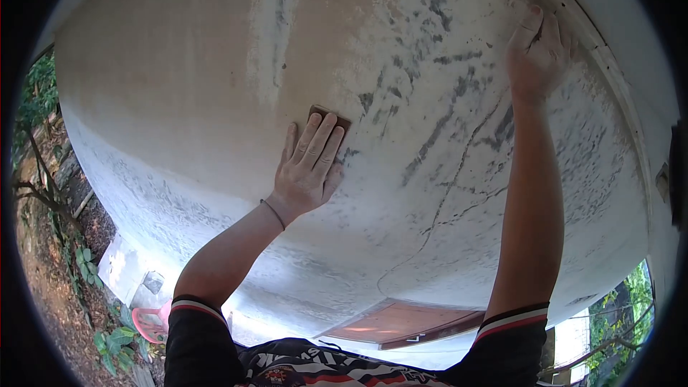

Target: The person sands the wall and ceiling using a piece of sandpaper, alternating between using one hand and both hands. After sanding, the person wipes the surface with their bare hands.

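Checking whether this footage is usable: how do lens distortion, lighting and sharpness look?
Head view: strong fisheye bends the wall into a dome, with black corners; light is soft and even, no glare; left hand pressing the brown sanding block and right hand are sharp; edge foliage smears.

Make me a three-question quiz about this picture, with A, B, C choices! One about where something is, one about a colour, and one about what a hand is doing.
1. Where is the brown sanding pad?
A. under the left hand's fingers
B. on the ground
C. in the right hand

2. What colour is the pad?
A. blue
B. brown
C. yellow

3. How does the right hand meet the wall?
A. clenched in a fist, away from it
B. resting on it, holding nothing
C. gripping a brush

Answers: 1 A, the fingers press on it. 2 B, its brown edge shows. 3 B, nothing shows in that hand.
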{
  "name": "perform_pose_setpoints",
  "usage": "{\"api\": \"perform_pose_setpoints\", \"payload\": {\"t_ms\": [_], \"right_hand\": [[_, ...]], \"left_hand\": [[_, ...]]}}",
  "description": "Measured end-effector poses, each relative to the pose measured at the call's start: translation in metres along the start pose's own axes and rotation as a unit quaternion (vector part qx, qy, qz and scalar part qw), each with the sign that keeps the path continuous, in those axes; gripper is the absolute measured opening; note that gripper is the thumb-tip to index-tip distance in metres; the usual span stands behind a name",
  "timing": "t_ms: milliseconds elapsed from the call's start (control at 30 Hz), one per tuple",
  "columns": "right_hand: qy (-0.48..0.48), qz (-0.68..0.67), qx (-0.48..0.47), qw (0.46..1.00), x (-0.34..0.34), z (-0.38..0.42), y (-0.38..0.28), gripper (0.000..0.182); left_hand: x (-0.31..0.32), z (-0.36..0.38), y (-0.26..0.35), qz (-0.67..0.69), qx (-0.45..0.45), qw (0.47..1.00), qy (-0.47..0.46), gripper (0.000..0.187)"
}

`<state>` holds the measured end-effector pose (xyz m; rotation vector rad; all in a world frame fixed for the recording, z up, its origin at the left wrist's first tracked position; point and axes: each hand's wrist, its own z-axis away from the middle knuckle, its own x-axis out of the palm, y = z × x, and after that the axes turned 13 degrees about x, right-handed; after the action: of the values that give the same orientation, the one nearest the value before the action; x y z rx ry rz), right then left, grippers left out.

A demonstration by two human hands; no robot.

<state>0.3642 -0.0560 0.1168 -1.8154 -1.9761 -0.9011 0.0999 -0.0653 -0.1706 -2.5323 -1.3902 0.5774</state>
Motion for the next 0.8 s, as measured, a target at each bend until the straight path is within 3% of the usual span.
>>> {"api": "perform_pose_setpoints", "payload": {"t_ms": [33, 133, 233, 267, 333, 367, 433, 467, 600, 700, 800], "right_hand": [[0.010, 0.006, -0.012, 1.000, 0.000, 0.000, 0.000, 0.022], [-0.084, -0.001, 0.078, 0.993, -0.012, 0.002, -0.011, 0.031], [-0.061, 0.019, 0.021, 0.998, 0.003, 0.006, 0.018, 0.033], [-0.072, 0.009, 0.053, 0.996, -0.003, 0.009, 0.014, 0.033], [-0.085, -0.019, 0.114, 0.990, -0.013, 0.011, -0.005, 0.044], [-0.072, -0.006, 0.110, 0.991, -0.013, 0.012, -0.005, 0.040], [-0.044, 0.012, 0.100, 0.994, -0.010, 0.013, -0.005, 0.032], [-0.054, -0.008, 0.126, 0.991, -0.010, 0.012, -0.008, 0.033], [-0.094, -0.046, 0.187, 0.977, -0.015, 0.010, -0.011, 0.034], [-0.062, -0.016, 0.169, 0.983, -0.012, 0.010, -0.010, 0.028], [-0.051, -0.006, 0.126, 0.991, -0.003, 0.013, 0.007, 0.030]], "left_hand": [[0.003, -0.003, 0.005, -0.005, -0.006, 1.000, -0.011, 0.061], [0.005, -0.028, -0.001, 0.007, 0.004, 1.000, -0.008, 0.073], [-0.014, -0.098, -0.024, -0.032, 0.027, 0.999, 0.004, 0.075], [-0.019, -0.123, -0.033, -0.063, 0.036, 0.997, 0.017, 0.076], [-0.029, -0.163, -0.046, -0.087, 0.086, 0.989, 0.082, 0.063], [-0.032, -0.170, -0.050, -0.103, 0.107, 0.982, 0.116, 0.056], [-0.020, -0.147, -0.048, -0.084, 0.073, 0.991, 0.073, 0.070], [-0.012, -0.131, -0.046, -0.076, 0.056, 0.994, 0.052, 0.077], [0.002, -0.065, -0.018, -0.061, -0.001, 0.998, 0.032, 0.076], [0.000, -0.089, -0.023, -0.055, 0.015, 0.998, 0.039, 0.075], [-0.021, -0.174, -0.050, -0.063, 0.060, 0.994, 0.070, 0.072]]}}
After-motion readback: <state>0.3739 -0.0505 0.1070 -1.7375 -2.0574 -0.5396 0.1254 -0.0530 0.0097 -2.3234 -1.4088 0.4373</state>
